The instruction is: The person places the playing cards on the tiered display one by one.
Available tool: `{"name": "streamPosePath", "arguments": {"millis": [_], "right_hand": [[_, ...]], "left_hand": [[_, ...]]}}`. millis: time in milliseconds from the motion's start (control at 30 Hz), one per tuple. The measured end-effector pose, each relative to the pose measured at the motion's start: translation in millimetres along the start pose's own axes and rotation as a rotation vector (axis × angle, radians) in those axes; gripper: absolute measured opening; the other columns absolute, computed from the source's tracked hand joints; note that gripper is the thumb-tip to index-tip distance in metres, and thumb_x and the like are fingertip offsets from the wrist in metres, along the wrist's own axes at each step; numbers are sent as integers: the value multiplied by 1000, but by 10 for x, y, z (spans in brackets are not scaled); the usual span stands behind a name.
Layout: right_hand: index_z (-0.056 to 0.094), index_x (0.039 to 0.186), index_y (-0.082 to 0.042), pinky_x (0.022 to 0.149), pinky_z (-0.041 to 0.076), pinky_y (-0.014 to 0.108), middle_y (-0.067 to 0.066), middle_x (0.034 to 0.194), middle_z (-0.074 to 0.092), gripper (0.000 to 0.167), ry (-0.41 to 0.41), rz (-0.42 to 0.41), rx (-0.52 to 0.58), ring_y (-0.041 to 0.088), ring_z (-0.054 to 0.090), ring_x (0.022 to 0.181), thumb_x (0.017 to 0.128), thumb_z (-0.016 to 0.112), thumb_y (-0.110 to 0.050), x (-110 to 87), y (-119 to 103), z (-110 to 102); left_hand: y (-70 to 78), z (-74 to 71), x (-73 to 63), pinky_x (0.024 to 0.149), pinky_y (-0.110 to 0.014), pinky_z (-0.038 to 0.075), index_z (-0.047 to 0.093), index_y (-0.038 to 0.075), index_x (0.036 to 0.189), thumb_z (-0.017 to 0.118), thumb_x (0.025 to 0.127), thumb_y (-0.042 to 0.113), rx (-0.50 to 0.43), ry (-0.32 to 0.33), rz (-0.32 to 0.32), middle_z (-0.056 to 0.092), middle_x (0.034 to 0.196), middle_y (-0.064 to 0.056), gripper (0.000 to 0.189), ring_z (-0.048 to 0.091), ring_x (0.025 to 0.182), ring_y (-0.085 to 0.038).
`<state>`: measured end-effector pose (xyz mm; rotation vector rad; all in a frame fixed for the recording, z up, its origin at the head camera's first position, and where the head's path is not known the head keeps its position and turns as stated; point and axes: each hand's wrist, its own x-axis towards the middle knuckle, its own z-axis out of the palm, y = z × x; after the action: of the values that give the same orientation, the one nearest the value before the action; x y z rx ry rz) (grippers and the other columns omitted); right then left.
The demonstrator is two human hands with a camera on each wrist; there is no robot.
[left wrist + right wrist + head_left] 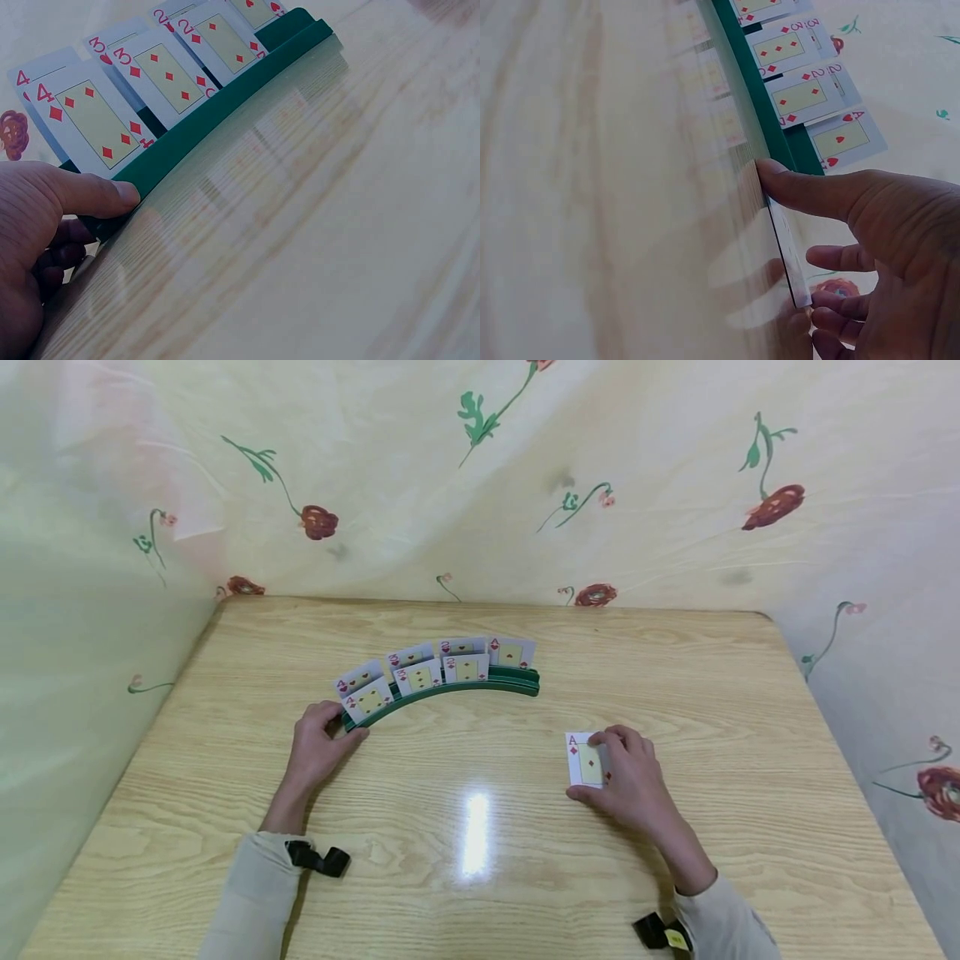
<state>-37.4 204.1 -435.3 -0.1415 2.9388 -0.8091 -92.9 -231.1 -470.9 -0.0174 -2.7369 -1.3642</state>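
A curved green card holder (513, 685) stands on the table, with playing cards upright in two rows. Its front row shows the four (94, 124), three (165, 75) and two of diamonds (221, 41). Hearts stand behind them, and the ace of hearts (512, 653) is at the right end with no card in front. My left hand (318, 743) grips the holder's left end, thumb on its front face and fingers around behind. To the right of the holder, my right hand (633, 777) holds the ace of diamonds (587, 764) between thumb and fingers at opposite edges, covering its right part.
The light wooden table (450, 910) reaches to a floral cloth (405, 468) hanging behind it and at both sides. A bright light reflection lies on the tabletop between the arms. Black straps (318, 857) sit on both sleeves.
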Motion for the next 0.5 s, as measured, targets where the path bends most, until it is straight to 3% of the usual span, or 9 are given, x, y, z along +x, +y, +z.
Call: {"name": "streamPosePath", "arguments": {"millis": [267, 500], "right_hand": [[48, 140, 1, 86, 29, 56, 30, 127, 43, 108, 50, 16, -93, 44, 38, 109, 54, 99, -40, 66, -46, -7], [60, 126, 0, 71, 30, 42, 24, 115, 48, 99, 46, 32, -209, 36, 42, 99, 50, 98, -49, 117, -73, -51]], "left_hand": [[-5, 0, -3, 83, -16, 38, 68, -5, 118, 79, 85, 7, -1, 8, 8, 66, 116, -23, 37, 51, 105, -25], [-13, 3, 1, 83, -16, 39, 68, -5, 118, 79, 85, 7, -5, 7, 11, 66, 116, -23, 37, 51, 105, -25]]}}
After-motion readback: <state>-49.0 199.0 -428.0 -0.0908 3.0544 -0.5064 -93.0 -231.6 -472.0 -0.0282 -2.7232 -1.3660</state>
